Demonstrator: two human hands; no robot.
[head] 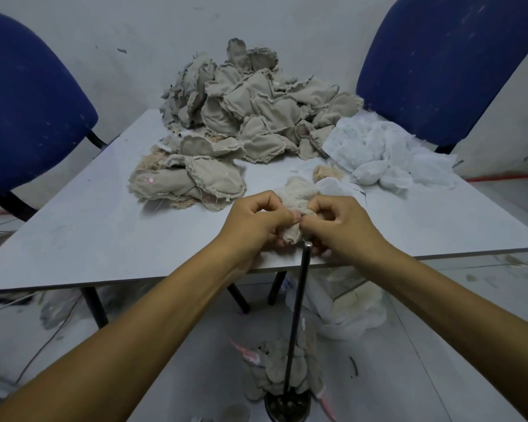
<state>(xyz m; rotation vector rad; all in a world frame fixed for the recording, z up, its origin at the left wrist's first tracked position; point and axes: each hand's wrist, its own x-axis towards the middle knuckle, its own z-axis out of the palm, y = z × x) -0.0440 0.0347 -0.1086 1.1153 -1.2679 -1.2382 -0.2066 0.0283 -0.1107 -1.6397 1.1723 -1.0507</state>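
A: Entry one, the thing in hand?
B: One beige piece (296,193), fluffy on its far side. It is held above the near edge of the table (104,233), centre, and touches both hands.

A: State of the hands?
B: The left hand (256,220) has its fingers curled, thumb and forefinger pinching the piece from the left. The right hand (339,223) has its fingers curled, pinching the same piece from the right. Their fingertips meet at the middle of the piece.

A: Entry two?
B: One dark rod (299,300) with a metal cap, upright from a round base (287,406) on the floor. Its tip stands just below the piece, between the wrists. Cannot tell whether it touches.

A: Stock on the table?
B: One pile (250,111) of beige stitched pieces with frayed edges, far centre, spreading to the near left. Crumpled white cloth (387,153), far right. One small beige tuft (326,172), between the white cloth and the held piece.

A: Surroundings?
B: A blue left chair (28,111) and a blue right chair (451,65), both by the far wall. Beige scraps (275,370) lie on the floor round the base.
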